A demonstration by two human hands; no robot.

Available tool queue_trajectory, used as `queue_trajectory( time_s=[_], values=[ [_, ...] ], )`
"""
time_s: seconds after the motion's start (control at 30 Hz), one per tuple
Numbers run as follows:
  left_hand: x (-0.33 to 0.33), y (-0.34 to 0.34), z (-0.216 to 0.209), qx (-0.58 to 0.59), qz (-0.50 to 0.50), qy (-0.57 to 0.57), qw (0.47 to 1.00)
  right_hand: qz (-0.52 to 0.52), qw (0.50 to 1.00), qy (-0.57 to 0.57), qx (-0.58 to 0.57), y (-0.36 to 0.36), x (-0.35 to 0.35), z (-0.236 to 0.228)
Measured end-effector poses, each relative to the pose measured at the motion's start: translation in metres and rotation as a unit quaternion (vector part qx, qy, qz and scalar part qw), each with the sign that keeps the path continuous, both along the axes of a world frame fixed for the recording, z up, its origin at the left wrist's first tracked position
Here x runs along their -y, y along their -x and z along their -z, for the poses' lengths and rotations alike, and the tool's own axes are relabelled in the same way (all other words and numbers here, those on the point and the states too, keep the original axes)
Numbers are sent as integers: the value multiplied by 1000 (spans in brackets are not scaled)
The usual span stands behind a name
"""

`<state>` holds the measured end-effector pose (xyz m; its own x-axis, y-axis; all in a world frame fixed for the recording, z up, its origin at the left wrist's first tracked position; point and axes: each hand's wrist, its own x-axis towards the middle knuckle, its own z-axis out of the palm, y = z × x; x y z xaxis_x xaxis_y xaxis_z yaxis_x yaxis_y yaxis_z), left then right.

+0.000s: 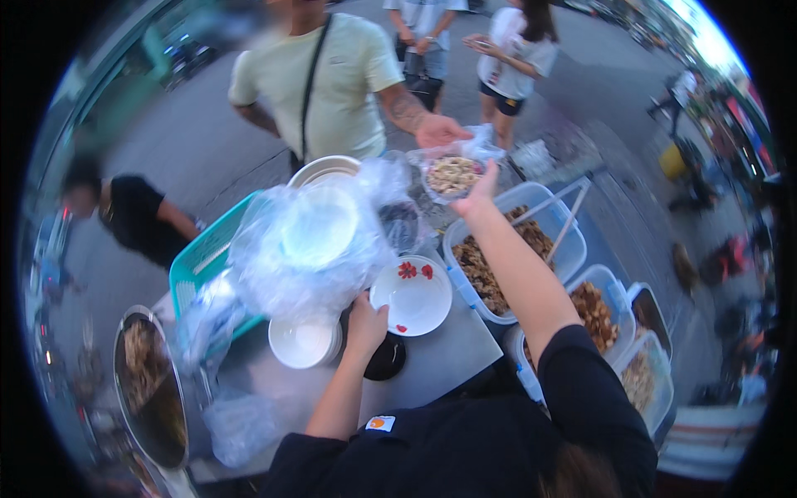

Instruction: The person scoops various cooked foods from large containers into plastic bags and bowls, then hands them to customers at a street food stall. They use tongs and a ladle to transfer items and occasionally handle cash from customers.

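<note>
My right hand (pixel 480 192) is stretched out over the far edge of the table. It grips a clear plastic-wrapped bowl (pixel 453 175) of pale chopped food from the near right side. Another person's hand (pixel 440 131) is at the bag's far side. My left hand (pixel 366 326) rests low between a stack of white bowls (pixel 300 342) and a white bowl with red flowers (pixel 413 300). Its thumb stands apart from the fingers, and nothing shows in it. A dark round object (pixel 385 358) lies beside that wrist.
Clear plastic bags (pixel 311 236) cover bowls and part of a teal basket (pixel 217 241). Clear tubs of brown food (pixel 525 249) stand at right, one with tongs (pixel 567 222) across it. A metal pot (pixel 150 390) stands at left. A person in a pale shirt (pixel 344 79) faces me.
</note>
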<state>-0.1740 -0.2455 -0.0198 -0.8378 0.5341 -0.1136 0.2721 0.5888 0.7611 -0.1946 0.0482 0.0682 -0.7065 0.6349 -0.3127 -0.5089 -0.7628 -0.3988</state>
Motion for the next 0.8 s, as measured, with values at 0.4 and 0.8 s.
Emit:
queue_trajectory(
  time_s=[0.4,0.8],
  values=[
    [6,1,-31,-28,24,-15,999,-11,964,-76,253,17,-3,5],
    [21,-27,-43,288,17,-240,927,-268,905,-202,260,-135,73,2]
  ],
)
